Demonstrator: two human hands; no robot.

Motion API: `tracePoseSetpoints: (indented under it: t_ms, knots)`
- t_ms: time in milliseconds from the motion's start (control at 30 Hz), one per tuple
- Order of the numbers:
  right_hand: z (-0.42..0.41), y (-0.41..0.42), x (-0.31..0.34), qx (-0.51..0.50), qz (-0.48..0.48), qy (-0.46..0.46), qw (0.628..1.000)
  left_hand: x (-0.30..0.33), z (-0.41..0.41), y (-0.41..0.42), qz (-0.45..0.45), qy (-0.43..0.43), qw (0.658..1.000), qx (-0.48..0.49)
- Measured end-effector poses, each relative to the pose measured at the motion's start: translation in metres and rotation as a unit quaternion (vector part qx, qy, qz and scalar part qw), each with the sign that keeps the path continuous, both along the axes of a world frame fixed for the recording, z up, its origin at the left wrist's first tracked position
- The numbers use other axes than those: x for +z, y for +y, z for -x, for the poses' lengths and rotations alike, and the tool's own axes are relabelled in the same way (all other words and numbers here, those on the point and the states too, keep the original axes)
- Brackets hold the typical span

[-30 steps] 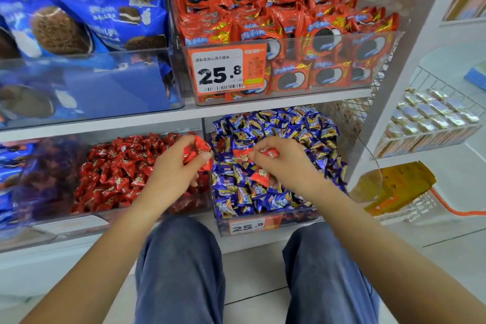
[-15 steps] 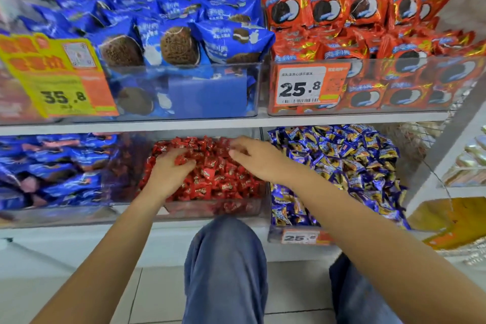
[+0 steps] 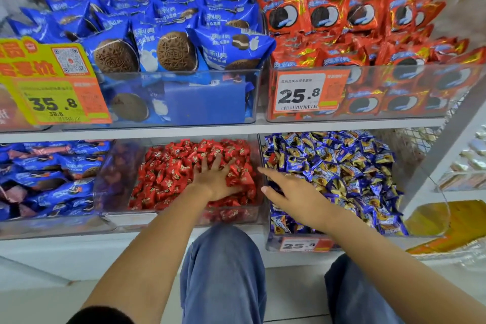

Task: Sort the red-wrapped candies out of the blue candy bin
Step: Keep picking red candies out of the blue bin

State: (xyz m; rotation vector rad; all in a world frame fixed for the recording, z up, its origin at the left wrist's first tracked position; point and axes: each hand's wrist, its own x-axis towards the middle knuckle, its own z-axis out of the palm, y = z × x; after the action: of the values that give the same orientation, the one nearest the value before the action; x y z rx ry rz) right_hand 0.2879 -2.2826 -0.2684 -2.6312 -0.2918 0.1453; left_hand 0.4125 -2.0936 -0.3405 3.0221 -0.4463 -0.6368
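Left hand (image 3: 218, 179) lies flat and spread on the red candies (image 3: 171, 166); right hand (image 3: 294, 192), fingers loose and empty, hovers over the blue bin (image 3: 342, 166).

One head-worn camera, wide-angle, looking forward and down from close range. Faces the shelf (image 3: 236, 130) square on; lower tier of bins fills mid-frame, knees (image 3: 223, 258) at the bottom edge, forearms reaching in from below. No second view.
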Motion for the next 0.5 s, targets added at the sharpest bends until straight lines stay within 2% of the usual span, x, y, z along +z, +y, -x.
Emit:
tracePoseSetpoints:
  t_ms: [133, 233, 367, 500]
  knots:
    - [-0.001, -0.001, 0.001, 0.008, 0.0, 0.01, 1.0, 0.001, -0.014, 0.04, -0.07, -0.018, 0.993, 0.093]
    - [0.001, 0.002, 0.0, 0.006, 0.016, -0.005, 1.0, -0.001, -0.014, 0.058, -0.071, 0.003, 0.992, 0.104]
    - [0.003, 0.0, -0.005, 0.024, 0.026, -0.03, 0.999, 0.006, -0.003, 0.042, 0.012, -0.023, 0.995, 0.101]
    - [0.012, -0.025, -0.014, 0.017, 0.044, -0.078, 0.996, 0.038, 0.019, 0.0, 0.14, -0.158, 0.977, 0.03]
